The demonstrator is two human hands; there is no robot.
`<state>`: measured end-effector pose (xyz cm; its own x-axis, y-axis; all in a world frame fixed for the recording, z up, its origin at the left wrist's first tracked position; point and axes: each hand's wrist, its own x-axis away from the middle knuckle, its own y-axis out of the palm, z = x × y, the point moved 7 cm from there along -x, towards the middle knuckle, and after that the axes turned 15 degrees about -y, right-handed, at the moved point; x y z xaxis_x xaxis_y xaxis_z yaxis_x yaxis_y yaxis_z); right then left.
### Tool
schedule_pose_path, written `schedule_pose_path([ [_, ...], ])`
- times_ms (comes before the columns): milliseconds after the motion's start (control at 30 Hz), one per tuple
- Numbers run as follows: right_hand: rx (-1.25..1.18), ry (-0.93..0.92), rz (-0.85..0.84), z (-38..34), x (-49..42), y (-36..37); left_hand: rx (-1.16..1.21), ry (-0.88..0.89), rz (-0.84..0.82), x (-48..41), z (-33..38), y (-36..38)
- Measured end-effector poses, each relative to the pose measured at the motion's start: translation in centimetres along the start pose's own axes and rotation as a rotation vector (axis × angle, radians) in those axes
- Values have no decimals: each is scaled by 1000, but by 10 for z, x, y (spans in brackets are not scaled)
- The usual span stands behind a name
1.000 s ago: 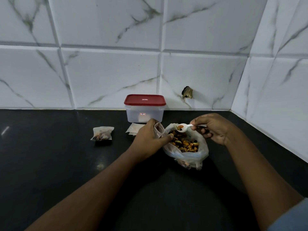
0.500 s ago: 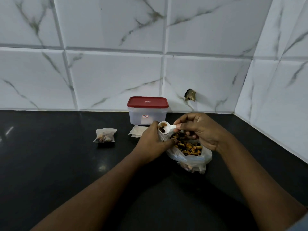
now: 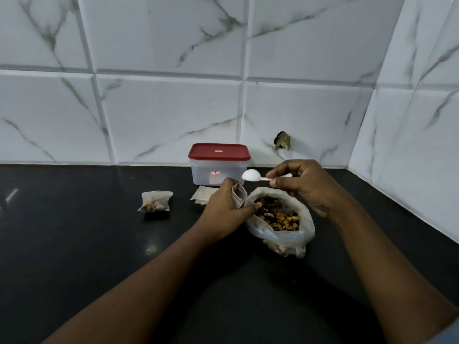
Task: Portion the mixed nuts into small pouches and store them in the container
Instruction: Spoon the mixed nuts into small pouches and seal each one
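My left hand (image 3: 224, 209) grips a small pouch (image 3: 239, 197) with its mouth facing up, right beside a clear plastic bag of mixed nuts (image 3: 279, 219). A white plastic spoon (image 3: 253, 175) is pinched by its handle in my right hand (image 3: 301, 182); its bowl is turned over just above the pouch, showing its white back. A filled pouch (image 3: 156, 201) lies on the black counter to the left. Several flat empty pouches (image 3: 202, 194) lie in front of the clear container with a red lid (image 3: 218, 163), which stands shut against the wall.
The black counter (image 3: 74, 232) runs into a corner of white marble-look tiles behind and on the right (image 3: 409, 145). A dark broken spot (image 3: 282, 140) marks the back wall behind the container.
My right hand carried the spoon of nuts from the bag leftward to the pouch and turned it over; the nuts are no longer visible in it. My left hand kept holding the pouch.
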<state>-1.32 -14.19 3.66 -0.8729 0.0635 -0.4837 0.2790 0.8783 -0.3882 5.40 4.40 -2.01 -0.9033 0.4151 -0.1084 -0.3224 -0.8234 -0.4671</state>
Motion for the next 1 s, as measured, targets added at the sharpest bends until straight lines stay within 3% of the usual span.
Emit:
schedule_pose_path([
  [100, 293, -7, 49, 1, 0, -29, -8, -3, -17, -2, -2, 2],
  [300, 651, 102, -174, 18, 2, -23, -23, -11, -27, -4, -3, 1],
  [600, 725, 125, -272, 29, 2, -10, -53, -6, -39, -5, -5, 5],
  [1000, 825, 54, -243, 24, -3, -3, -55, 6, -42, -4, -4, 5],
])
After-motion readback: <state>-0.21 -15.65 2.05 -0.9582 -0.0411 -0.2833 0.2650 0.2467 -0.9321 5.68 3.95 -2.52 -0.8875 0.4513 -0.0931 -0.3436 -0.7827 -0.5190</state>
